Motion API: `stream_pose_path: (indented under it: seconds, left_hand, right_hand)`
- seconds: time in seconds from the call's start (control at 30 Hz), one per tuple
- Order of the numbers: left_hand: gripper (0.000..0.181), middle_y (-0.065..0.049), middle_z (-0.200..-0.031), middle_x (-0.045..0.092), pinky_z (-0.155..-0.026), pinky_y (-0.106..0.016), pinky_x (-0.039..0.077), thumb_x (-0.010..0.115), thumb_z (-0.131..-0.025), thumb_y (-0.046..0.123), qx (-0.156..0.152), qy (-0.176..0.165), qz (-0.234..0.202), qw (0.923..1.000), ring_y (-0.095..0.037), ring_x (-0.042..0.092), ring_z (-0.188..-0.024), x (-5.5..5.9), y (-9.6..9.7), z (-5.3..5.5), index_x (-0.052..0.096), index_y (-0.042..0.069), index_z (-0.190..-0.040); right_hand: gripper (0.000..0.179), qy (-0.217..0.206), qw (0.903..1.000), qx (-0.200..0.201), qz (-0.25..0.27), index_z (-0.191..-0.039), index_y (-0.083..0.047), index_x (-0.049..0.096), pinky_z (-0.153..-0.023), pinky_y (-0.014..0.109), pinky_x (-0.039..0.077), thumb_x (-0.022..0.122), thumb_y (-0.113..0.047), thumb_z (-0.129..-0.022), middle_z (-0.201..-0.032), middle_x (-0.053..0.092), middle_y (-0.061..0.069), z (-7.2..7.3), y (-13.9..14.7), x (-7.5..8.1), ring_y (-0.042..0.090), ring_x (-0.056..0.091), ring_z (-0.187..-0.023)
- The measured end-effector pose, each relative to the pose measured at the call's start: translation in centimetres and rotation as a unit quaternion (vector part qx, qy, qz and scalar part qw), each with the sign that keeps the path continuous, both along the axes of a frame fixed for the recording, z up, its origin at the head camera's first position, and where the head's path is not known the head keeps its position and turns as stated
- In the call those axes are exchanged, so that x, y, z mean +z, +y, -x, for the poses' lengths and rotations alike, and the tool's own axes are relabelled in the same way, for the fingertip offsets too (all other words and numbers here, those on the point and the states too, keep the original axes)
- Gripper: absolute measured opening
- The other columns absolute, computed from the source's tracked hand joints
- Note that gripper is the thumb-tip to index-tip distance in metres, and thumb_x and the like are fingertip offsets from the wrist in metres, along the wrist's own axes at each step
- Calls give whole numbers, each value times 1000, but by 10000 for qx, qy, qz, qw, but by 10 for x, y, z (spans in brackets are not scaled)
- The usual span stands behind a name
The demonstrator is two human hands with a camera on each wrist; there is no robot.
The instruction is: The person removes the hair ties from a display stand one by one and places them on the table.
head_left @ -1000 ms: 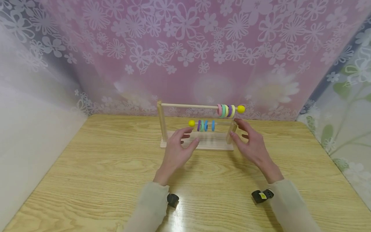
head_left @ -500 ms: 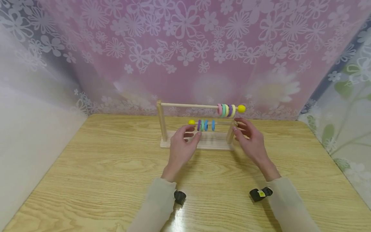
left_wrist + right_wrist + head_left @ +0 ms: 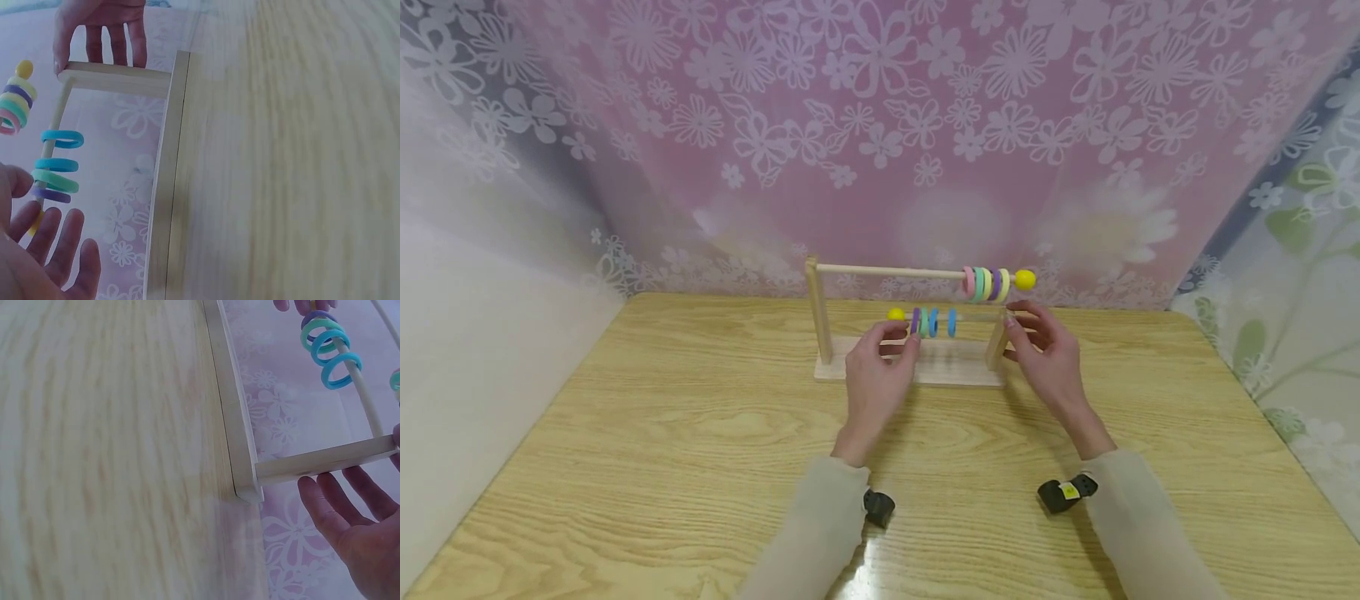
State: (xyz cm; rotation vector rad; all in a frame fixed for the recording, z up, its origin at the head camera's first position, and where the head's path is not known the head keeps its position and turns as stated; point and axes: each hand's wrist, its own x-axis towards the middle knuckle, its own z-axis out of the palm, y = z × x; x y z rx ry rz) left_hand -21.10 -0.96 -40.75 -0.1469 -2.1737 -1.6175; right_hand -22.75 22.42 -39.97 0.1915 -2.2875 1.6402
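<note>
A wooden ring stand has a base and two posts. From its shorter right post a lower rod runs left, carrying a purple ring, a mint ring and two blue rings. My left hand is at that rod's yellow end ball, thumb and fingers apart around the rod end, the thumb close to the purple ring; contact is unclear. My right hand holds the shorter post near its top, thumb at the top end and fingers along the outer side.
The upper rod reaches right from the taller left post. Several pastel rings hang near its yellow end ball. The stand rests on a wood-grain table before a pink flowered curtain.
My left hand has moved slightly right and up, its thumb coming up to the purple ring. My right thumb has closed against the post. The rings have stayed in place.
</note>
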Motion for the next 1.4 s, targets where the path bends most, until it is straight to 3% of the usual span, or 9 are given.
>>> stream_pose_path:
  seconds: [0.5,0.73,1.13,1.4]
  left_hand:
    - [19,-5,-96,78,-71,-31,63,77,-90,22,708,-131,-420,9965,-24,77,-80,-2,12,1,76,8,-103]
    - [18,-1,-97,78,-70,-32,62,77,-90,26,780,-283,-294,9961,-20,77,-79,-1,17,0,77,13,-102]
    - [12,0,-97,79,-68,-33,60,76,-91,24,999,-270,-307,9942,-19,76,-76,0,19,0,78,16,-100]
    - [15,-2,-96,79,-65,-29,61,76,-92,23,1024,53,-468,9936,-20,74,-74,-2,18,0,78,11,-101]
  right_hand:
    - [40,93,10000,-17,5,-139,-5,57,-74,27,62,58,-26,-105,-128,63,19,4,-3,-1,13,68,-99]
    - [40,85,9999,44,76,-138,-4,57,-75,30,63,58,-26,-105,-128,63,21,4,-2,-3,24,69,-104]
    - [38,79,9999,37,140,-137,-7,59,-75,28,63,59,-27,-105,-123,65,13,3,-1,-5,17,70,-101]
    - [39,85,9999,3,142,-138,-7,59,-75,26,62,59,-27,-105,-123,66,8,1,0,-4,15,70,-102]
